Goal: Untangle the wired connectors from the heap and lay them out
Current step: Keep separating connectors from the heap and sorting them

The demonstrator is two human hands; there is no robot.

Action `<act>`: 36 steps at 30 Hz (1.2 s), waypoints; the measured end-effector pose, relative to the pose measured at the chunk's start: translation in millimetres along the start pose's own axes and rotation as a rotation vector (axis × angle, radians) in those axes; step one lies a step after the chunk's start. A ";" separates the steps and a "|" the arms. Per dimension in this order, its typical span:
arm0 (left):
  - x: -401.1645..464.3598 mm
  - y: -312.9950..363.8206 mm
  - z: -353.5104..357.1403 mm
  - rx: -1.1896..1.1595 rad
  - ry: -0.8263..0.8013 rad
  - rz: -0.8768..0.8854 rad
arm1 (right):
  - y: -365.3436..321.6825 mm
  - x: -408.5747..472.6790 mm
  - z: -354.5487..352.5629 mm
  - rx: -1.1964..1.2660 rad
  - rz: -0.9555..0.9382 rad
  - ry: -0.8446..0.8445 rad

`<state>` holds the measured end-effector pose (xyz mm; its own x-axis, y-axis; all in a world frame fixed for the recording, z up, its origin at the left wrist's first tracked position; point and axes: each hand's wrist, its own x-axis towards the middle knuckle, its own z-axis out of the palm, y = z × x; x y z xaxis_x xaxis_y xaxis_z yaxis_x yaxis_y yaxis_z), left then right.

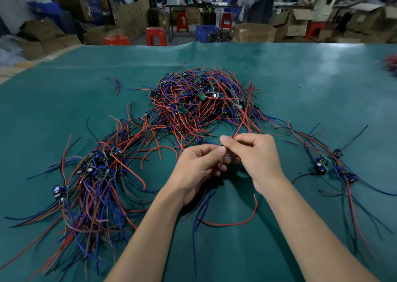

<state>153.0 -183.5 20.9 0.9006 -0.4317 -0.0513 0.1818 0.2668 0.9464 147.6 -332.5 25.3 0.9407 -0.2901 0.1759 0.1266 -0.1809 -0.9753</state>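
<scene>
A tangled heap (202, 101) of red, blue and black wired connectors lies mid-table on the green mat (300, 77). In front of it, my left hand (197, 170) and my right hand (255, 157) meet, both pinching one small wired connector (225, 152) between thumbs and fingers. A red wire (245, 114) rises from my right fingers back toward the heap. More red and blue wires (227, 223) hang below my hands onto the mat. A laid-out bundle (94, 174) lies at the left, a smaller group (333, 165) at the right.
A loose red-and-blue wire pair (116, 86) lies at the far left of the mat. Another wire clump (391, 64) shows at the right edge. Beyond the table stand red stools (156, 36), cardboard boxes (254, 32) and seated people.
</scene>
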 end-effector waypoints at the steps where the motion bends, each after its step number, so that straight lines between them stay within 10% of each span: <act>1: 0.3 0.1 0.5 0.001 -0.003 -0.014 | 0.2 0.3 0.2 -0.023 -0.013 0.018; 22: 2.1 -2.3 -5.2 0.083 -0.114 0.009 | 3.0 11.9 -21.2 -0.339 -0.338 0.326; 36: 3.0 -2.7 -4.3 0.075 -0.074 0.018 | -2.7 25.7 -49.4 0.596 0.137 0.769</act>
<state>156.9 -181.9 16.9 0.8714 -0.4904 -0.0134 0.1337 0.2112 0.9682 155.9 -385.9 39.0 0.5246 -0.8441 -0.1106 0.3690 0.3425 -0.8640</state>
